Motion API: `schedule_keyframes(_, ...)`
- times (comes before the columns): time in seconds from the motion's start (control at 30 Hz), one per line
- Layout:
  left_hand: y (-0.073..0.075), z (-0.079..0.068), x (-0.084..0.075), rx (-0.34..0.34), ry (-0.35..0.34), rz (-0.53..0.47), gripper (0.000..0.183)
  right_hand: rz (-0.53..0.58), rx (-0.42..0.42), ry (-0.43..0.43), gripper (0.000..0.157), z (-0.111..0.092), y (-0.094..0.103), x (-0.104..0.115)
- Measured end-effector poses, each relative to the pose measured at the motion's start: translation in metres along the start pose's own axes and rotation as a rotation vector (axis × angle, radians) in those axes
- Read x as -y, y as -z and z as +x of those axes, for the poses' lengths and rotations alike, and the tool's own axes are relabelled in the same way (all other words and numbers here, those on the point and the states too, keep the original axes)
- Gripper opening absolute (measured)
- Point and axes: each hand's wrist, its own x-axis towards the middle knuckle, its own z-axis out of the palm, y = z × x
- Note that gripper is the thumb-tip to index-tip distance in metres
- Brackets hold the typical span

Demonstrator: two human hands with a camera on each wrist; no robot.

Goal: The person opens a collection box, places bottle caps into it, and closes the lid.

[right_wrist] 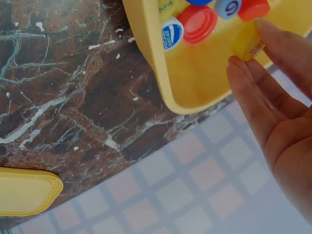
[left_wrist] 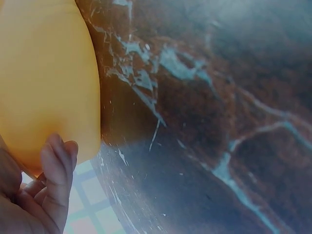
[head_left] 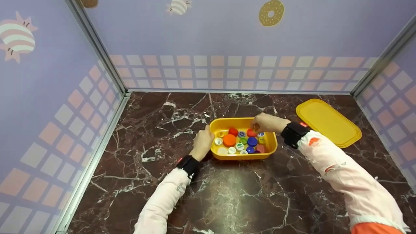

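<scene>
A yellow plastic box holds many bottle caps, among them a large orange cap and a blue cap. At its left end, my left hand grips the rim; in the left wrist view the fingers curl against the outer wall. My right hand reaches over the far right part of the box. Between thumb and fingertips it pinches a yellow bottle cap, clear in the right wrist view. Beneath that hand lie a red cap and a white-and-blue cap.
A yellow lid lies flat on the dark marbled table, right of the box and beyond the right forearm. Patterned panels enclose the table at the back and on both sides. Small white specks dot the tabletop.
</scene>
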Motion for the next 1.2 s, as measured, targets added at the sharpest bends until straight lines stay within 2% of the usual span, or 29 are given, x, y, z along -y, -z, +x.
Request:
schedule_keyframes(0.2, 0.000, 0.000, -0.002, -0.003, 0.021, 0.011, 0.019, 0.041, 0.054, -0.069, 0.015, 0.001, -0.006, -0.002)
schedule_keyframes(0.33, -0.001, 0.000, -0.002, -0.023, -0.002, 0.011, 0.017, 0.063, 0.090, -0.134, 0.016, 0.001, -0.010, -0.003)
schedule_keyframes(0.63, -0.001, 0.001, -0.002, -0.034, -0.027, 0.023, 0.017, 0.024, 0.136, -0.230, 0.017, 0.003, -0.015, -0.007)
schedule_keyframes(0.87, -0.002, 0.000, -0.001, -0.031, -0.016, 0.007, 0.016, -0.022, 0.090, -0.217, 0.032, 0.003, -0.013, -0.008)
schedule_keyframes(1.2, -0.001, -0.001, 0.002, -0.039, -0.029, -0.002, 0.015, -0.025, 0.056, -0.203, 0.026, -0.003, -0.003, -0.010)
